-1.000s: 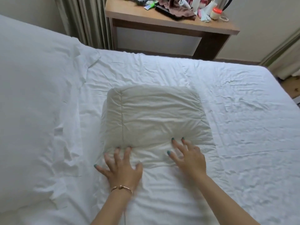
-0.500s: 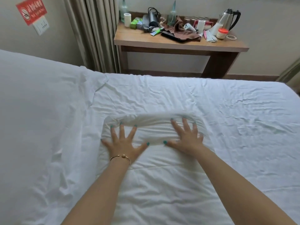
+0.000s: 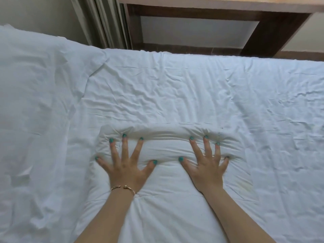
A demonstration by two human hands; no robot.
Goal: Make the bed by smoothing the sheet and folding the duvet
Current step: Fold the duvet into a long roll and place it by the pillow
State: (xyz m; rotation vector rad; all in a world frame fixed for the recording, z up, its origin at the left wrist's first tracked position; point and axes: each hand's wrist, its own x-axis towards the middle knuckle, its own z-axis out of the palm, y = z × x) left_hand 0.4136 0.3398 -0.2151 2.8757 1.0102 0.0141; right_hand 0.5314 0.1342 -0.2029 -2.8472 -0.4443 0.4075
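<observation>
While both palms press flat at the lower centre of the frame, the left hand [image 3: 125, 165] and right hand [image 3: 205, 166] lie with fingers spread wide on a puffy, soft white duvet [image 3: 166, 199] folded into a rounded-edged pad. Around it, the thin white sheet [image 3: 192, 95] is creased with fine wrinkles. A gold bracelet [image 3: 122, 188] circles the left wrist. At upper left, a plump pillow [image 3: 33, 81]; at the top, pleated curtains [image 3: 103, 21] beside a wooden tabletop [image 3: 219, 5].

wooden desk [image 3: 219, 5], curtain [image 3: 103, 23] beside it
</observation>
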